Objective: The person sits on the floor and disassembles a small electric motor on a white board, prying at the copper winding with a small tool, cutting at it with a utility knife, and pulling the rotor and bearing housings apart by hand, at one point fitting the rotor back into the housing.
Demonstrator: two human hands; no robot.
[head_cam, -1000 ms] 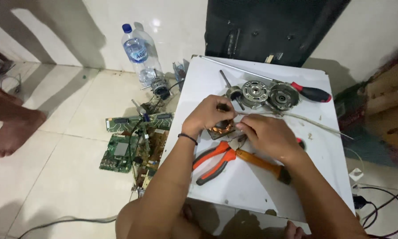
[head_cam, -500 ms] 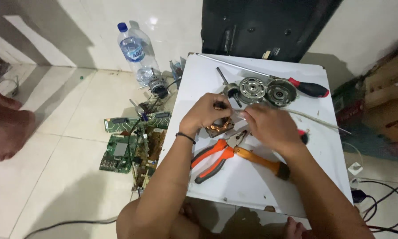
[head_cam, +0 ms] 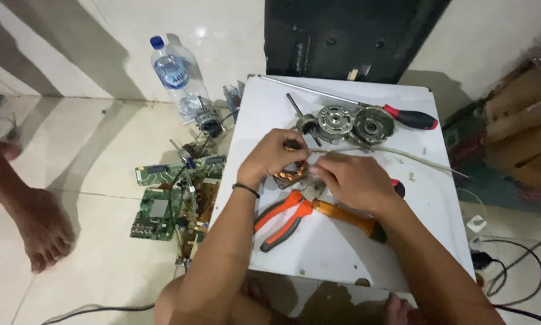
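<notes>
The white board (head_cam: 343, 253) lies on the tiled floor (head_cam: 90, 241) as before, and my view has only drifted a little since the earlier frames; nothing on the board has moved. A bare foot (head_cam: 39, 225) of another person stays at the left. The bottle (head_cam: 174, 75) stands behind the circuit boards (head_cam: 168, 204). On the board are the screwdriver (head_cam: 412, 117), two motor parts (head_cam: 355, 124) and the orange pliers (head_cam: 285, 218). My left hand (head_cam: 273, 157) still grips the copper coil (head_cam: 291, 171) at the board's middle, fingers closed on it. My right hand (head_cam: 355, 180) is curled beside it, touching the coil; what it holds, I cannot tell.
</notes>
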